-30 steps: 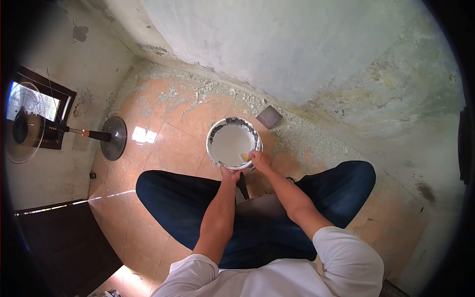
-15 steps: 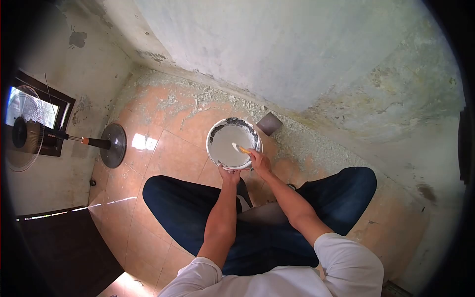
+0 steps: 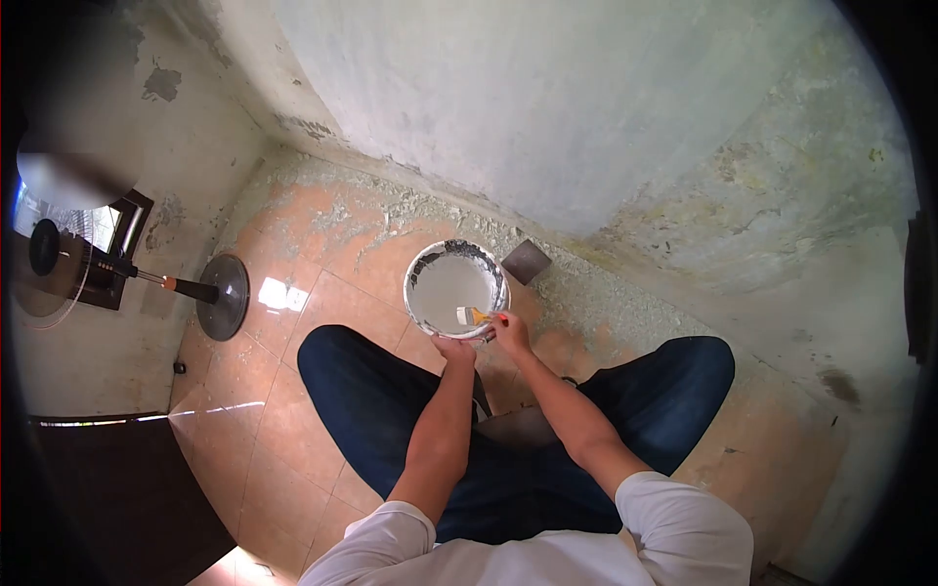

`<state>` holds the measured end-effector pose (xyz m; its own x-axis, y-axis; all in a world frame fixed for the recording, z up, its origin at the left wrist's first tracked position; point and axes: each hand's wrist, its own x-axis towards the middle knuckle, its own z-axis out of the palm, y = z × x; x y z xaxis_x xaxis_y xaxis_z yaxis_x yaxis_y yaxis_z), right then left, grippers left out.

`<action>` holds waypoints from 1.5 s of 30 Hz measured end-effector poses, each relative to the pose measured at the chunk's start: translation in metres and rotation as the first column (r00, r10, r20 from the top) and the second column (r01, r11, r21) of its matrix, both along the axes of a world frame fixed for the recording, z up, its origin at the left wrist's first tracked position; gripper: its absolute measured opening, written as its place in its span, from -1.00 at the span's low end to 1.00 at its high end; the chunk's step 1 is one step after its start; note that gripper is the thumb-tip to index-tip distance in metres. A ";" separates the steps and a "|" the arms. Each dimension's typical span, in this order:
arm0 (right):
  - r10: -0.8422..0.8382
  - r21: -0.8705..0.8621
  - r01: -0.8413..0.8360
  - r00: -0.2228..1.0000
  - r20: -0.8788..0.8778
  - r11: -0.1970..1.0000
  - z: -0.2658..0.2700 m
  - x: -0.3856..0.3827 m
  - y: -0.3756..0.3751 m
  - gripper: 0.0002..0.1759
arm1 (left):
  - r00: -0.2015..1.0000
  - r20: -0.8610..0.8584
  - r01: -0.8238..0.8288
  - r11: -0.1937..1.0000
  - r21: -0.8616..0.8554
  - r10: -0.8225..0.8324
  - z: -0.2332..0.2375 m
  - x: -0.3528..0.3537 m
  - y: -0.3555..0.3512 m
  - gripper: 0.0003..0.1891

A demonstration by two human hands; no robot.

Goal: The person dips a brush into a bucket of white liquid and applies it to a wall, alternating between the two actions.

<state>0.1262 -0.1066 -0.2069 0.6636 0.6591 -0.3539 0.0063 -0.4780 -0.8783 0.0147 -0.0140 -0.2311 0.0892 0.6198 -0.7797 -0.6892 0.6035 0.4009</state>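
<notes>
A round bucket (image 3: 407,291) stands on the floor in front of my crossed legs, its inner rim crusted with dark and white residue. Whitish liquid (image 3: 445,285) fills part of it. My left hand (image 3: 454,348) grips the bucket at its near side, some fingers hidden beneath the edge. In my right hand (image 3: 512,334), closed around the handle, is a paintbrush (image 3: 477,315) with pale bristles and a yellow-orange handle. Its bristles point left, over the near part of the bucket's opening.
Beyond the bucket lies a dark square piece (image 3: 527,262). Scraped flakes (image 3: 391,200) litter the tiles along the patchy wall (image 3: 547,107). A standing fan (image 3: 224,297) is at the left near a window, with a dark panel (image 3: 117,488) below it.
The paintbrush has swung from pointing up-left to lying nearly level, its bristles now nearer the bucket's near rim. My right hand has dropped slightly towards me; my left hand keeps its hold.
</notes>
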 end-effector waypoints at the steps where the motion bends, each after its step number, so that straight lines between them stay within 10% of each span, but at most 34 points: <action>1: -0.178 0.071 0.219 0.912 -0.368 0.973 -0.005 0.003 -0.002 -0.62 | 1.000 -0.015 0.005 0.997 0.083 -0.003 -0.005 0.005 -0.002 -0.33; 4: -0.373 -0.012 0.524 0.590 -0.716 0.852 -0.001 0.017 -0.014 -0.64 | 0.907 -0.414 -0.078 0.941 -0.331 -0.071 -0.002 0.016 -0.003 -0.41; 8: -0.306 -0.009 0.775 0.240 -0.921 0.632 -0.014 0.040 -0.029 -0.46 | 0.795 -0.602 -0.153 0.933 -0.327 -0.080 0.014 0.025 -0.015 -0.49; 10: -0.378 -0.092 0.830 0.150 -0.914 0.550 0.037 0.047 -0.020 -0.38 | 0.794 -0.607 -0.139 0.961 -0.237 -0.034 -0.014 0.041 -0.009 -0.58; 11: -0.292 -0.055 0.851 0.118 -0.949 0.522 0.045 0.056 -0.021 -0.37 | 0.843 -0.525 0.090 0.993 -0.081 -0.119 0.038 0.045 -0.017 -0.56; 16: 0.143 0.051 0.954 0.009 -0.990 0.296 0.112 0.104 -0.013 -0.31 | 0.968 -0.179 0.242 0.858 0.454 -0.178 0.202 0.101 -0.015 -0.52; 22: 0.407 0.380 0.924 0.327 -0.853 0.054 0.272 0.174 -0.045 -0.26 | 0.952 -0.054 0.224 0.561 0.797 -0.303 0.388 0.125 -0.014 -0.55; 28: 0.163 0.785 0.614 0.785 -0.597 -0.082 0.480 0.262 -0.126 -0.40 | 0.863 -0.161 0.325 0.281 0.903 -0.479 0.442 0.154 -0.041 -0.57; 34: -0.491 0.976 0.166 0.868 -0.075 0.144 0.657 0.277 -0.194 -0.55 | 0.707 0.015 0.574 0.586 0.572 -0.707 0.392 0.193 -0.061 -0.61; 36: -0.578 0.951 0.060 0.805 0.133 0.303 0.666 0.276 -0.201 -0.56 | 0.714 -0.209 0.553 0.354 0.754 -0.669 0.408 0.196 -0.063 -0.61; 39: -0.593 0.811 -0.017 0.673 0.442 0.585 0.644 0.268 -0.200 -0.59 | 0.688 -0.234 0.562 0.301 0.770 -0.687 0.426 0.188 -0.055 -0.59; 41: -0.461 0.502 -0.049 0.327 0.825 0.864 0.615 0.242 -0.192 -0.64 | 0.667 -0.249 0.582 0.282 0.762 -0.703 0.423 0.180 -0.047 -0.58; 45: -0.308 0.325 -0.097 0.154 0.939 0.941 0.490 0.231 -0.169 -0.52 | 0.715 -0.163 0.557 0.413 0.721 -0.680 0.416 0.165 -0.036 -0.57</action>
<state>0.3568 -0.2754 0.2827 0.3865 0.4652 0.7964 0.9108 -0.3282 -0.2503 0.1792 -0.0505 0.1852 0.7388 0.6674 -0.0929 -0.3263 0.4750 0.8173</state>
